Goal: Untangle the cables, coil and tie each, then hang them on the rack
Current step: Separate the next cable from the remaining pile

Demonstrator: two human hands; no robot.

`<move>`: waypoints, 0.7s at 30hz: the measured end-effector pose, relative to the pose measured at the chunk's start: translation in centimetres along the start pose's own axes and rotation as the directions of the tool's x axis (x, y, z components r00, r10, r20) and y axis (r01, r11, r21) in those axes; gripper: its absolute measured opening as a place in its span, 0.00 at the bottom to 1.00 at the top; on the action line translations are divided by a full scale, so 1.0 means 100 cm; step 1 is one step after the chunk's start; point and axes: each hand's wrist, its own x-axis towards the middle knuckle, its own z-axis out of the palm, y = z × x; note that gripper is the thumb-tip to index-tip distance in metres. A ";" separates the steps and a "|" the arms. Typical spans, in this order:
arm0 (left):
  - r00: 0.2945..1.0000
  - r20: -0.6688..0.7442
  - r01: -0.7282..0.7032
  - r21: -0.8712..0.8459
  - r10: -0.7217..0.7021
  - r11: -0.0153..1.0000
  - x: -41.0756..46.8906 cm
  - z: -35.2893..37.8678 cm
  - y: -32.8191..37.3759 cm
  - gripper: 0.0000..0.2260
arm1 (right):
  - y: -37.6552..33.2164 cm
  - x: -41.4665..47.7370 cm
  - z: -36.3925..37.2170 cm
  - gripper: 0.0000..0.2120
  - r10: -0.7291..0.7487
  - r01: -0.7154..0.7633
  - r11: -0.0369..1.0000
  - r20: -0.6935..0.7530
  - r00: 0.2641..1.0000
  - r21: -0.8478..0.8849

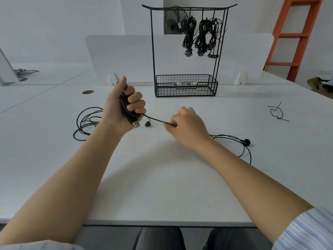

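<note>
Wrapping the coiled cable, rack beyond.
My left hand grips it; my right hand pinches a taut strand from it above the worktop. I'd wrap with even tension. A loose cable lies left, an earphone lead right, a twist tie farther right; hung bundles crowd the rack.

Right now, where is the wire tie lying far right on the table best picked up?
Probably at its loop, from above, with the right hand: the wire tie lies flat on the table, and the loop offers more to pinch than its thin stray ends. That hand pinches a black strand now, so free it first.
</note>
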 end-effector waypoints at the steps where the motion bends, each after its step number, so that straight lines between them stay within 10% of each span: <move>1: 0.998 -0.057 0.028 0.049 -0.026 0.998 0.001 -0.001 0.000 0.25 | 0.005 0.003 -0.003 0.15 0.066 -0.062 0.996 -0.066 0.996 0.072; 8: 0.930 -0.284 0.334 0.389 -0.233 0.858 0.003 0.001 -0.011 0.17 | 0.020 0.006 -0.010 0.11 0.363 -0.316 0.921 -0.206 0.909 0.229; 21: 0.908 -0.180 0.295 0.917 -0.379 0.270 -0.006 0.009 -0.025 0.18 | 0.012 0.003 -0.003 0.06 -0.059 -0.027 0.983 -0.446 0.893 -0.183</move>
